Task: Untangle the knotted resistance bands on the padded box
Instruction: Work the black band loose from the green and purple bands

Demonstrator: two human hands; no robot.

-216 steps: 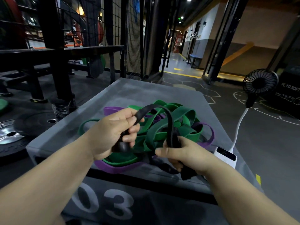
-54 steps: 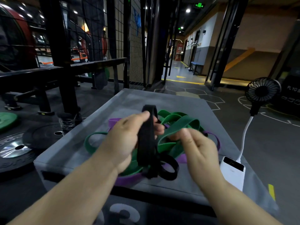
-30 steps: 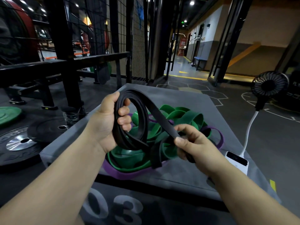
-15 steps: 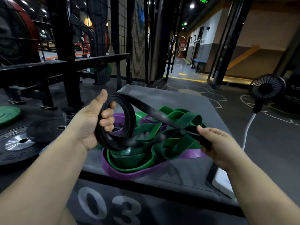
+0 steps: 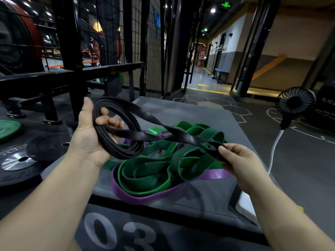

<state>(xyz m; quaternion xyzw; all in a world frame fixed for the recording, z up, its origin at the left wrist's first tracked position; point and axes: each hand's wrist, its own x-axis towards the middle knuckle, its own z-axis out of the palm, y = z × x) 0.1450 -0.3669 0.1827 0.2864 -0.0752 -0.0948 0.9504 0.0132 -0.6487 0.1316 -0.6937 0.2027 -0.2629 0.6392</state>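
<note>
Black band (image 5: pixel 163 136): coil tight within left grip (image 5: pixel 90 140), twisted end pinched within right grip (image 5: pixel 241 163)

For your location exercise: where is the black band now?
Head view, centre: the black band coils in the left hand and stretches to the right hand, above the tangled bands on the padded box.

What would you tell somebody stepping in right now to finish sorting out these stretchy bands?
Left hand: grips the black band, part of it coiled in the palm.
Right hand: fingers pinch the band's other end; the stretch between the hands is twisted.
Green bands and purple band: tangled heap on the padded box.
Done: black band lifted above the heap; whether it is fully free, I cannot tell.
Left: untwist it, set it aside, then separate green from purple.
</note>
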